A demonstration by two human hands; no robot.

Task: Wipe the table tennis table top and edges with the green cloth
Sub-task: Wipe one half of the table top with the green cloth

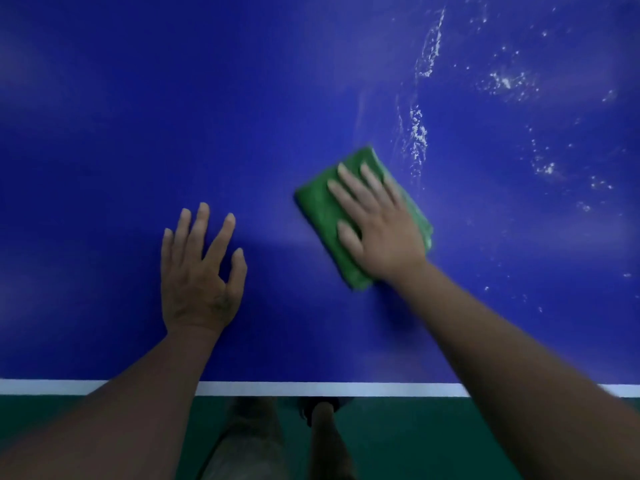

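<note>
Head view: one green cloth [318, 209], folded into a rectangular pad, lies flat on the blue table tennis table top [138, 116], right of centre and set at an angle to the near edge. The right hand [377, 230] rests palm-down on top of the cloth with fingers straight and spread. It presses the cloth and does not clasp it. Cloth shows beyond the fingertips on the far side, along the thumb side, and at the wrist end, where a corner projects toward the near edge. The left hand [199, 271] lies flat on bare table surface to the left of the cloth, clearly apart from it, with fingers extended and spread, holding nothing. Count: one cloth, two hands, one table top. A wet streak of white droplets [417, 133] runs across the surface just beyond and to the right of the cloth, and scattered spots lie further right. One white boundary line [311, 389] runs along the near edge of the table, crossed by both forearms. Below the edge are a green floor [398, 438] and the person's leg [325, 441], both blurred.
</note>
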